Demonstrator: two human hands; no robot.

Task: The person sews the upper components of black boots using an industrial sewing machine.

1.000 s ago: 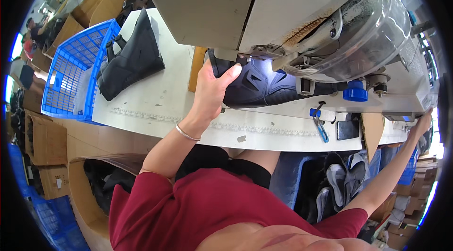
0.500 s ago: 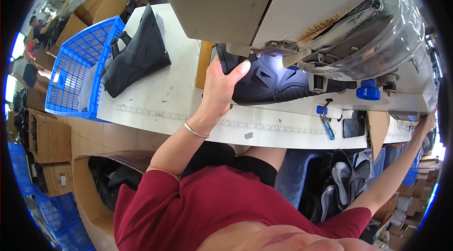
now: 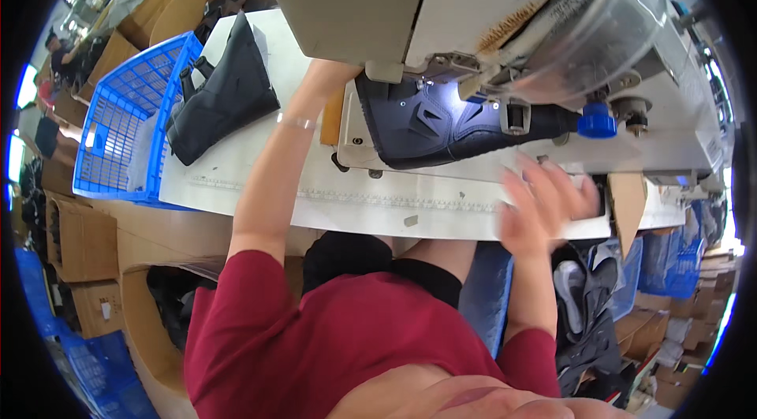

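A black boot upper [image 3: 430, 131] with raised angular panels lies under the lit needle area of a sewing machine [image 3: 347, 1]. My left hand [image 3: 334, 72] reaches up beside the upper's left end; its fingers are hidden behind the machine head. In front of the machine, over the table's near edge, my right hand [image 3: 544, 202] is blurred by motion. Its fingers are spread, and nothing shows in them. A second black boot piece [image 3: 225, 96] lies to the left on the white table [image 3: 378, 210].
At the table's left end stands a blue plastic basket [image 3: 130, 135]. The machine carries a clear curved cover [image 3: 623, 33] and a blue knob [image 3: 597, 121]. A cardboard piece [image 3: 627, 202] hangs at the right. Below the table are a round cardboard bin [image 3: 142, 324] and dark shoe parts [image 3: 579, 301].
My left hand has let go of the upper's near left side and moved up behind the machine head. My right hand has come from the machine's far right end to the front of the upper.
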